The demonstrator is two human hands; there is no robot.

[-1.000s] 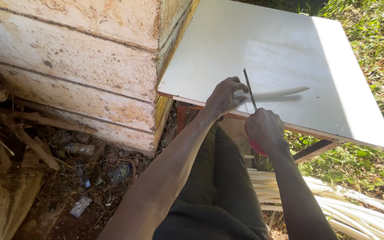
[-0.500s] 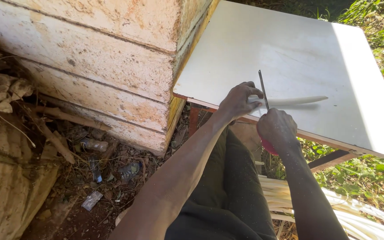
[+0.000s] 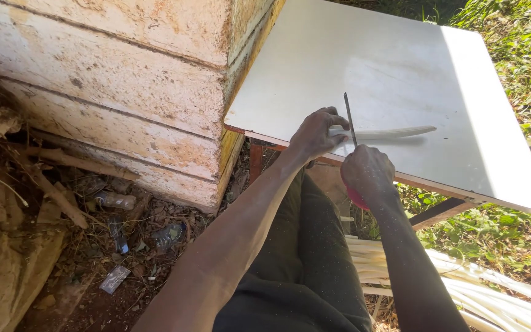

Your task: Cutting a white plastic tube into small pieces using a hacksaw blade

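Note:
A white board [image 3: 401,67] lies flat like a tabletop in front of me. On its near edge rests a long pale peeled stick [image 3: 394,131]. My left hand [image 3: 316,133] grips the stick's left end and presses it against the board. My right hand [image 3: 369,174] is closed on the red handle of a knife. The thin dark blade [image 3: 350,118] stands across the stick just right of my left fingers.
A weathered plank wall [image 3: 112,92] stands to the left, with litter and sticks on the bare earth below it [image 3: 118,233]. Several pale peeled sticks [image 3: 480,289] lie bundled under the board at lower right. Grass [image 3: 523,55] grows on the right.
The view has shifted and both hands now appear a little more to the right. The blade still stands across the stick; my grips are unchanged.

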